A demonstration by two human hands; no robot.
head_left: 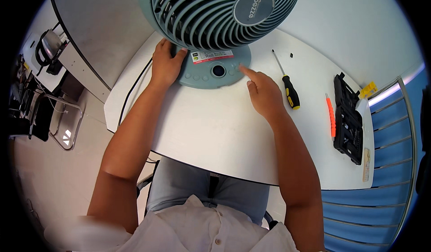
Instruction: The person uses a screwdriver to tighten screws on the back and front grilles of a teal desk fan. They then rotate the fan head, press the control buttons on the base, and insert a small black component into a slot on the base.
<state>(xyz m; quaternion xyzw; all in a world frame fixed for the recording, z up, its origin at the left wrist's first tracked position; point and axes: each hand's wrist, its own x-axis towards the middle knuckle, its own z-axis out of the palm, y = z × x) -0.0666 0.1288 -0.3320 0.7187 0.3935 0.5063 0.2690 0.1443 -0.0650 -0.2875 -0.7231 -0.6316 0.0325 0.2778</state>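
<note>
A grey-green table fan (pixel 220 18) stands on the white table, its round spiral grille tipped up above a flat base (pixel 211 80). The base carries a row of buttons, a round dark display (pixel 218 71) and a white-and-red sticker (pixel 212 56). My left hand (pixel 167 64) grips the left edge of the base, thumb over the top and fingertips partly hidden below the grille. On the right, my right hand (pixel 264 90) holds nothing. Its index finger stretches out and touches the buttons at the base's right side, the other fingers curled.
To the right lie a black-and-yellow screwdriver (pixel 291 90), a small black piece (pixel 291 55), an orange flexible shaft (pixel 331 117) and an open black tool case (pixel 348 122). A black cable (pixel 131 90) runs along the left. Metal railing (pixel 406 135) stands beyond the table's right edge.
</note>
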